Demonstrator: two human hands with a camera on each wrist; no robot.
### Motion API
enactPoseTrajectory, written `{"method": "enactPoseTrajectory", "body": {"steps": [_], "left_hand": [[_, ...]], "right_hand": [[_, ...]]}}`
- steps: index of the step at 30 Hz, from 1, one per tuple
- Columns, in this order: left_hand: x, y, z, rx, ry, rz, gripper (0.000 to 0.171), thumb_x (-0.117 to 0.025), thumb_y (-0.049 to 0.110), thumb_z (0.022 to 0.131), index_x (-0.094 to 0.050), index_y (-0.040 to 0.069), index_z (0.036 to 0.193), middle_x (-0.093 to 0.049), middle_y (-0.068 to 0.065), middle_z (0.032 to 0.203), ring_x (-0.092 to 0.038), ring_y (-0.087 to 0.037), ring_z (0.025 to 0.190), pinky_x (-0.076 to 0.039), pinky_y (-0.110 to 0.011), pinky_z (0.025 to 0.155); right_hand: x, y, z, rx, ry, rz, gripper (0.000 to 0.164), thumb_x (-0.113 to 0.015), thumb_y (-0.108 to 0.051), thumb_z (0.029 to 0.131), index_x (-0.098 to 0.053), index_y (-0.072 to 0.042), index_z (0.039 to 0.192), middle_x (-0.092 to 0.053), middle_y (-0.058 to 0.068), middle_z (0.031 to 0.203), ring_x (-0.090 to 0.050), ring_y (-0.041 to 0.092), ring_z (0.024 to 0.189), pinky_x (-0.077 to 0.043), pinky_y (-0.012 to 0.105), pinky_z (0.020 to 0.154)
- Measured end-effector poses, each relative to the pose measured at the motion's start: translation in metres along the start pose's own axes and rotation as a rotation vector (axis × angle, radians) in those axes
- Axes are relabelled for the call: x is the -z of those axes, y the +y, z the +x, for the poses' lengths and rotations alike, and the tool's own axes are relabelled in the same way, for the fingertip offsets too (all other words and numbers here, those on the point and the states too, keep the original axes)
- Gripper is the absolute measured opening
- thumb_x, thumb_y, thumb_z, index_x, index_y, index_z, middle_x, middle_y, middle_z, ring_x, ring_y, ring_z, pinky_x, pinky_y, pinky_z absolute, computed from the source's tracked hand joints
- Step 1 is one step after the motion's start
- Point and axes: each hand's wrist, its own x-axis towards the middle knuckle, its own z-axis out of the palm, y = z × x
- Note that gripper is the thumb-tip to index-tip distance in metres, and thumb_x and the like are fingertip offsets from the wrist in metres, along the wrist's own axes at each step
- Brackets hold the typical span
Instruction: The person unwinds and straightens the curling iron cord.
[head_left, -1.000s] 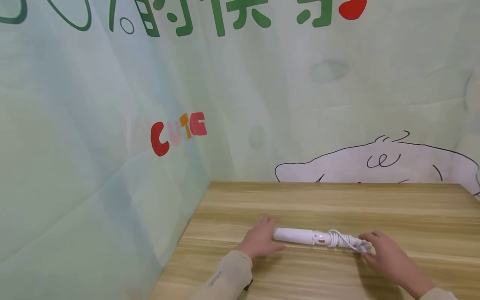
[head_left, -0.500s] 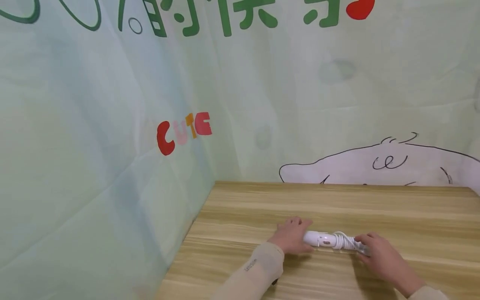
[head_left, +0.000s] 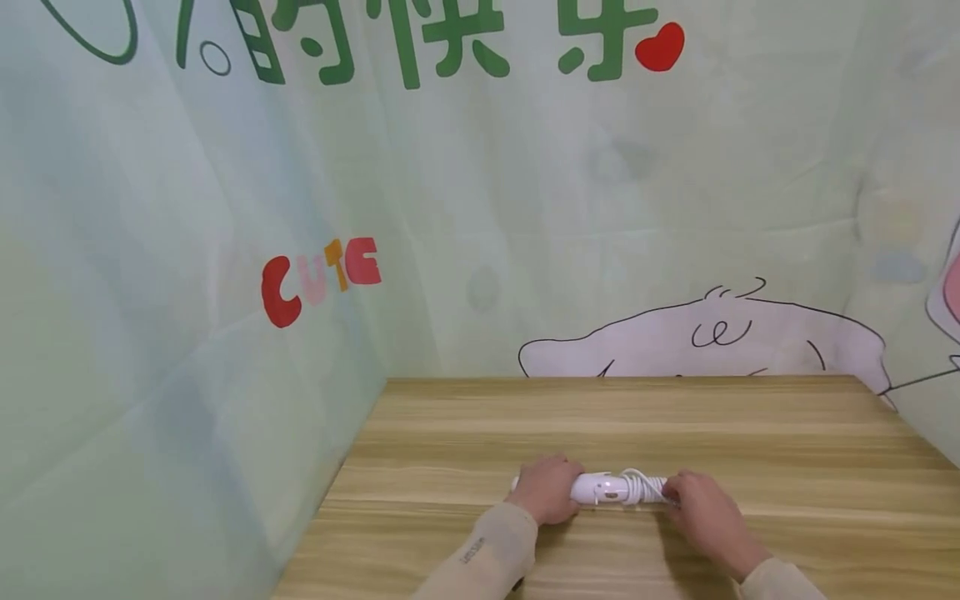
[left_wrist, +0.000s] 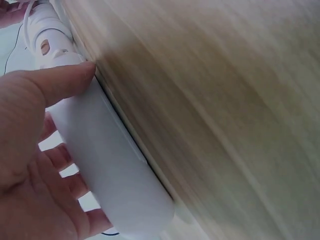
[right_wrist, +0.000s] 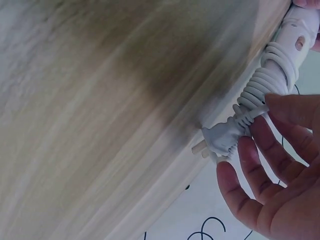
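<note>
A white hair straightener (head_left: 603, 489) lies lengthwise on the wooden table, its power cord (right_wrist: 257, 87) wound round the handle. My left hand (head_left: 546, 490) grips the smooth wide barrel (left_wrist: 110, 150), thumb across the top and fingers round the far side. At the other end, my right hand (head_left: 708, 517) pinches the cord between thumb and fingertips, close beside the plug (right_wrist: 220, 137). The plug's prongs point away from the handle in the right wrist view. In the head view, my left hand covers much of the barrel.
The wood-grain table (head_left: 600, 417) spreads out behind and to both sides of the straightener. A pale green printed cloth (head_left: 450, 208) hangs along its back and left edges.
My left hand has moved from the barrel's left end along it towards the handle and now grips it. The right hand stays at the plug end. The head view has shifted.
</note>
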Motion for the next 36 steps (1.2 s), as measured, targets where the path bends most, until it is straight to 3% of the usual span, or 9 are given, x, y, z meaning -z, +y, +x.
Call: {"method": "enactPoseTrajectory", "body": {"steps": [10,14,19,26,32,36], "left_hand": [[-0.008,-0.005,-0.002,-0.004,-0.018,-0.022,0.042,-0.082,0.032,0.078,-0.070,0.026,0.118,-0.063,0.006,0.099,-0.056,-0.011,0.089,-0.049,-0.038,0.075],[-0.005,-0.005,-0.005,-0.008,0.000,-0.015,0.045,-0.079,0.032,0.081,-0.067,0.028,0.124,-0.064,0.006,0.104,-0.056,-0.012,0.092,-0.048,-0.040,0.079],[0.001,-0.004,-0.009,0.012,0.021,0.009,0.047,-0.076,0.034,0.084,-0.064,0.031,0.130,-0.063,0.004,0.109,-0.056,-0.014,0.096,-0.047,-0.050,0.085],[0.012,-0.003,-0.011,0.003,0.088,0.022,0.045,-0.077,0.033,0.085,-0.065,0.033,0.129,-0.063,0.004,0.106,-0.055,-0.014,0.093,-0.045,-0.041,0.077],[0.013,-0.006,-0.025,-0.007,0.096,0.025,0.046,-0.078,0.031,0.084,-0.066,0.031,0.129,-0.064,0.002,0.108,-0.056,-0.017,0.096,-0.047,-0.049,0.081],[0.012,-0.007,-0.030,-0.036,0.120,0.034,0.047,-0.078,0.031,0.083,-0.066,0.032,0.128,-0.062,0.003,0.103,-0.053,-0.014,0.090,-0.043,-0.038,0.075]], "right_hand": [[0.003,-0.003,-0.005,-0.008,0.003,-0.010,0.017,-0.075,0.005,0.073,-0.068,-0.010,0.073,-0.061,-0.003,0.072,-0.057,0.017,0.068,-0.050,0.040,0.062],[0.007,-0.007,-0.009,0.013,0.022,-0.008,0.019,-0.075,0.007,0.071,-0.067,-0.010,0.073,-0.061,-0.003,0.071,-0.057,0.017,0.069,-0.050,0.041,0.063],[0.014,-0.017,-0.009,0.062,0.023,0.018,0.023,-0.078,0.005,0.071,-0.064,-0.013,0.071,-0.056,-0.007,0.069,-0.051,0.011,0.065,-0.046,0.034,0.059],[0.027,-0.033,-0.006,0.101,0.017,0.012,0.022,-0.077,0.005,0.075,-0.062,-0.011,0.077,-0.055,-0.006,0.071,-0.051,0.012,0.066,-0.045,0.035,0.059],[0.036,-0.042,-0.005,0.158,0.042,-0.027,0.022,-0.077,0.004,0.075,-0.063,-0.013,0.077,-0.056,-0.008,0.073,-0.054,0.015,0.069,-0.045,0.036,0.059],[0.045,-0.043,-0.003,0.140,0.026,-0.004,0.020,-0.074,0.005,0.078,-0.063,-0.011,0.079,-0.057,-0.007,0.073,-0.052,0.012,0.066,-0.045,0.034,0.057]]}}
